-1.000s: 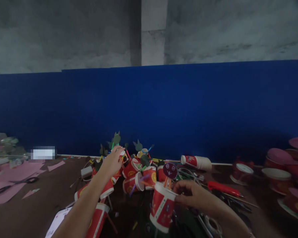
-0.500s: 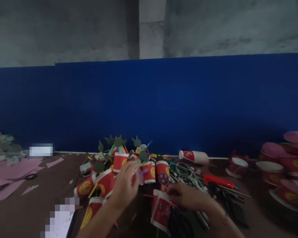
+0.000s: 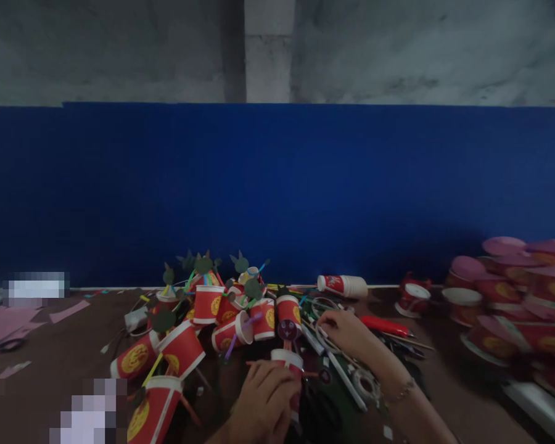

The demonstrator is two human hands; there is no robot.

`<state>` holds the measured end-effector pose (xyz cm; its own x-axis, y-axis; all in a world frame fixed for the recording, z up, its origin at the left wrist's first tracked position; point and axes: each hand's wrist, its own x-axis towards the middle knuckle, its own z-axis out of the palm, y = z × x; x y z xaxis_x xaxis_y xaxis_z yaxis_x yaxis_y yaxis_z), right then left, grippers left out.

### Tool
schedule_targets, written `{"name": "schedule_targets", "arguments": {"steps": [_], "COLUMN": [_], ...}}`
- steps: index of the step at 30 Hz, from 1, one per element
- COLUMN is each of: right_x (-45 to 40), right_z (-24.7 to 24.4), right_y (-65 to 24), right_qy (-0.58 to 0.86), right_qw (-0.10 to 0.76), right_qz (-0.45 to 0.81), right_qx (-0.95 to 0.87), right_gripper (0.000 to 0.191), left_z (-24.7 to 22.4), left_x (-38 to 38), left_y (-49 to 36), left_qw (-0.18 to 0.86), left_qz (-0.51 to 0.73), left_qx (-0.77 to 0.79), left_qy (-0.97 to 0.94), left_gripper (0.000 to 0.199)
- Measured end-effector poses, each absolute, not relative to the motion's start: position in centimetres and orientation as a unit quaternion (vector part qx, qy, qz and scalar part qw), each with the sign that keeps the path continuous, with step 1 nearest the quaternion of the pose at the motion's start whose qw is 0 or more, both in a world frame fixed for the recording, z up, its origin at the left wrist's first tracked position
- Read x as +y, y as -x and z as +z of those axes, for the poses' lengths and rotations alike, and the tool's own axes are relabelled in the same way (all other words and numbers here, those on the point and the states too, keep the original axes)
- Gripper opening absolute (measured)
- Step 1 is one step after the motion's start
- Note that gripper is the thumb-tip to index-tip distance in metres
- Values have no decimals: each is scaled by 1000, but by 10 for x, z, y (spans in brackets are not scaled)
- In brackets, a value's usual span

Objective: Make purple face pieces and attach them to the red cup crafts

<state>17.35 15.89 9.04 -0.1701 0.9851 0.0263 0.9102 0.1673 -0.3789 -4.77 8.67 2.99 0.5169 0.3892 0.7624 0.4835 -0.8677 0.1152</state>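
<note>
My left hand [image 3: 266, 394] is closed around the near red paper cup [image 3: 287, 357], covering most of its front; orange straws stick out at its sides. A dark round face cutout [image 3: 287, 330] stands above that cup's rim. My right hand [image 3: 345, 330], fingers bent, reaches over the pile of sticks and cables [image 3: 326, 305] right of the cup; whether it pinches anything is hidden. A red cup with purple straws [image 3: 234, 333] lies on its side behind my left hand. Other red cups with green animal-head cutouts [image 3: 203, 265] crowd the left.
Stacked white-and-red cups [image 3: 345, 286] lie by the blue partition [image 3: 277, 197]. Right of my hand is a red tool [image 3: 386, 326]. Red cups with pink tops [image 3: 504, 271] fill the far right. Pink paper [image 3: 9, 327] and scissors [image 3: 12, 345] lie left; a tape roll [image 3: 366, 383] is nearer.
My left hand has left the purple-straw cup, which now lies among the others, and moved down to the near cup. My right hand has moved off the near cup to the pile. The view has shifted right.
</note>
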Motion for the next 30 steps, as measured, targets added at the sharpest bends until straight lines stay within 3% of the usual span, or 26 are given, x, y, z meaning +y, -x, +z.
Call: {"name": "schedule_targets", "arguments": {"steps": [6,18,24,30], "right_x": [164,163,161,140], "right_z": [77,64,77,103], "right_y": [-182,-175,-173,-147], "right_qy": [698,676,650,503], "right_qw": [83,51,126,325], "right_qz": [100,105,96,258], "right_qx": [-704,-727,-743,-758], "right_gripper": [24,12,13,10], "left_z": [26,19,24,48], "left_x": [85,89,91,102], "left_y": [51,59,59,38], "left_qw": [79,25,-19,-111], "left_qz": [-442,-461,-473,-471], "left_qx": [-215,-245,-285,-391], "left_qy": [867,853,834,783], "left_gripper": [27,30,36,56]}}
